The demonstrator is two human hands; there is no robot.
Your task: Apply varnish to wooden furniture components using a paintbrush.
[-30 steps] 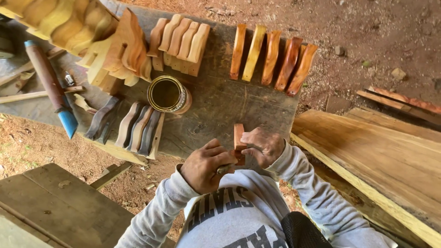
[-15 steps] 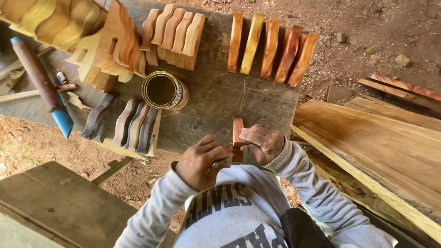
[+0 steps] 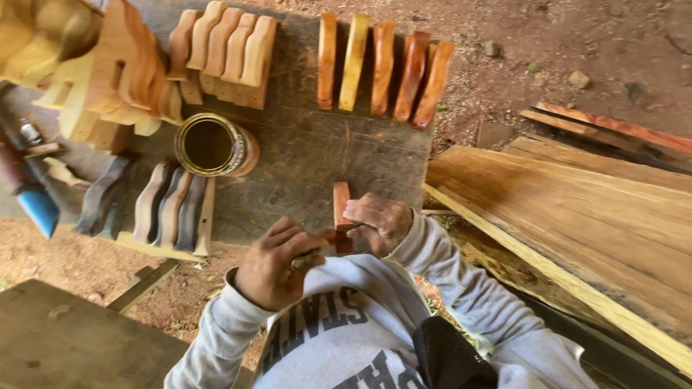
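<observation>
Outdoor work area on bare reddish earth strewn with small stones, in soft daylight. A dark, weathered worktable fills the centre, beyond the fingers. Broad pale planks lie stacked to the right of the fingers; a grey wooden bench stands at lower left.

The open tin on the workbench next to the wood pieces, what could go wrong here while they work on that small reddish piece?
The open tin stands uncovered close to the stacked dark pieces, so an elbow or a shifted piece could likely tip it. The left hand holds what may be a brush right against the small reddish piece, which the right hand steadies at the workbench edge; a slip could smear fingers or drop the piece onto the dirt.
</observation>
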